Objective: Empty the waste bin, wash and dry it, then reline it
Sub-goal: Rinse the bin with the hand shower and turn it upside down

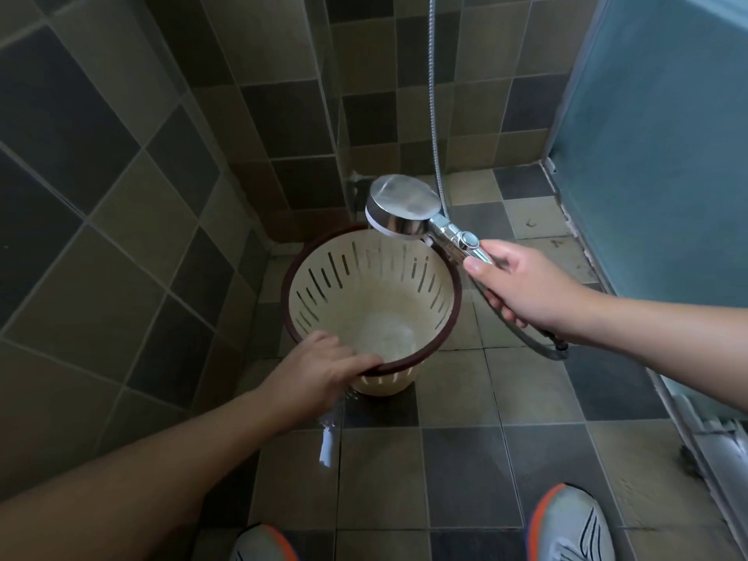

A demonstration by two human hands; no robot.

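A cream slotted waste bin (372,293) with a dark red rim is tilted toward me above the tiled shower floor. My left hand (324,370) grips its near rim, fingers curled over the edge. My right hand (522,289) holds the handle of a chrome shower head (400,208), whose face points down over the bin's far rim. Water pools white in the bin's bottom and a thin stream runs out below the bin onto the floor.
Tiled walls close in at the left and back. A frosted glass door (655,115) and its metal track (688,431) run along the right. The shower hose (435,115) hangs down behind the head. My two shoes (570,524) stand at the bottom edge.
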